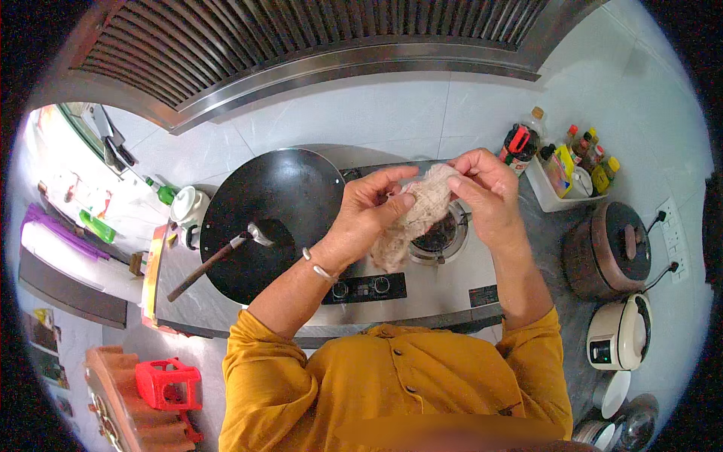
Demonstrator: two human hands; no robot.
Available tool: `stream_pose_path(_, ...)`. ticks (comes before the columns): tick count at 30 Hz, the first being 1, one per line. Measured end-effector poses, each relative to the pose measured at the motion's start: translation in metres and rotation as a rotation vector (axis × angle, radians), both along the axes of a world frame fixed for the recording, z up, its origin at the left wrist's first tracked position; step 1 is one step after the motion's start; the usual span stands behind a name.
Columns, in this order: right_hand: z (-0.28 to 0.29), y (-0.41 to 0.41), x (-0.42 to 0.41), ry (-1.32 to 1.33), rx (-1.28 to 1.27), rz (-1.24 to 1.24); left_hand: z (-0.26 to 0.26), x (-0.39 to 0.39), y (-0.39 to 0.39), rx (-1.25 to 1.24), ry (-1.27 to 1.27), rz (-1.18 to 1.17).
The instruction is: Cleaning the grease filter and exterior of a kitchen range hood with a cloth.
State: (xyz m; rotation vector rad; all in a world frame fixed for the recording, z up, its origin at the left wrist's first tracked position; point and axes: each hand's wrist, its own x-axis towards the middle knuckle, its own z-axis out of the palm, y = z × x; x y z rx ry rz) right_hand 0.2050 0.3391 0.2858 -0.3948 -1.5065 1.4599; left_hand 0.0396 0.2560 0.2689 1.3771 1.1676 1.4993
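My left hand (373,209) and my right hand (484,192) hold a worn beige cloth (426,198) between them, above the gas hob (452,288). Fingers and thumb of each hand pinch its upper part, and the rest hangs down at the left. Partly behind the cloth is the right burner (443,240). To the left, a large black wok (299,181) sits on the hob. A ladle (212,265) with a dark handle rests in it, the handle reaching out over the wok's near left rim.
A range hood (339,62) hangs above. At the right stand a white caddy (559,198) of seasoning bottles, a brown electric cooker (599,254) and a cream rice cooker (615,333). A lidded white pot (189,206) is left of the wok; a red plastic stool (169,384) is lower left.
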Motion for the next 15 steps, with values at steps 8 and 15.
stream_pose_path(8, -0.003, 0.008, 0.008, -0.248, 0.231, 0.086, 0.005, -0.005, -0.001, -0.009, 0.009, 0.007)
stream_pose_path(15, -0.015, 0.021, 0.008, -0.289, 0.537, -0.026, 0.007, -0.004, 0.001, -0.112, -0.189, -0.092)
